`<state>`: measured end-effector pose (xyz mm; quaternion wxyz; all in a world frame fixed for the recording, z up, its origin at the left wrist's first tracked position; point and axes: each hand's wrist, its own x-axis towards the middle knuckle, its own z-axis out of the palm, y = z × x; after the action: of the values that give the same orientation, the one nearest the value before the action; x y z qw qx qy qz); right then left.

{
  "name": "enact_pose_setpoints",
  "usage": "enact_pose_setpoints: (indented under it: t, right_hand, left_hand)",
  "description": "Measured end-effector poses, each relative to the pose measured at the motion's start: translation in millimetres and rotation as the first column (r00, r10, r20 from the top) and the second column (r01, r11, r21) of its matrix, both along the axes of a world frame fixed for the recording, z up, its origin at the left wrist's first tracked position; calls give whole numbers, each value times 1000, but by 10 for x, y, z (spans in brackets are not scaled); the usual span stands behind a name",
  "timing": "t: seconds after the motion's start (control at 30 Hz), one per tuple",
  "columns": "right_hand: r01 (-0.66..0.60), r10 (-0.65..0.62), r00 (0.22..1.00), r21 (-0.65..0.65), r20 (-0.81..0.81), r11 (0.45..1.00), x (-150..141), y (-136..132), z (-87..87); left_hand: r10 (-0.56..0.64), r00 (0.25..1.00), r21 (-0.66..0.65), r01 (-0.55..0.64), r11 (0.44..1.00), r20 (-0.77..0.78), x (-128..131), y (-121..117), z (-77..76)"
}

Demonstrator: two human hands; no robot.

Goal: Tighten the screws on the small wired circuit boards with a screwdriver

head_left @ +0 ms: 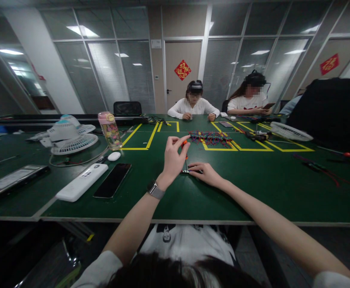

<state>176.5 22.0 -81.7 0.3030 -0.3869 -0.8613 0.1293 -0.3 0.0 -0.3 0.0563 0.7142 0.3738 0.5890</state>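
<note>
My left hand (174, 157), with a watch (156, 189) on the wrist, is raised over the table. Its thumb and fingers are closed at the top of an upright screwdriver (187, 157) with an orange and dark handle. The screwdriver's thin shaft points down at a small pale part (185, 171) on the green table. Low beside that part, my right hand (206, 174) rests on the tabletop, its fingertips pinching the part's right end. Fingers cover some of the part, so its exact kind cannot be made out.
Ahead lies a bundle of red and blue wired pieces (211, 138) by yellow tape. To the left are a black phone (113, 180), white power bank (83, 182), bottle (110, 130) and fan (69, 138). Two people sit across the green table (253, 192).
</note>
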Motion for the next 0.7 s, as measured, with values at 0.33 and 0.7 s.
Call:
enact_pose_setpoints:
  t: [0.33,0.7]
  right_hand:
    - [-6,6,1000,0,-18,1000,-3,1,-1]
    - [-10,10,1000,-6,-21,1000,-7,-27,34]
  left_hand:
    - [-171,985,17,171,985,14,8,-7,2]
    - [-146,989,4,146,989,-1,7,20,-2]
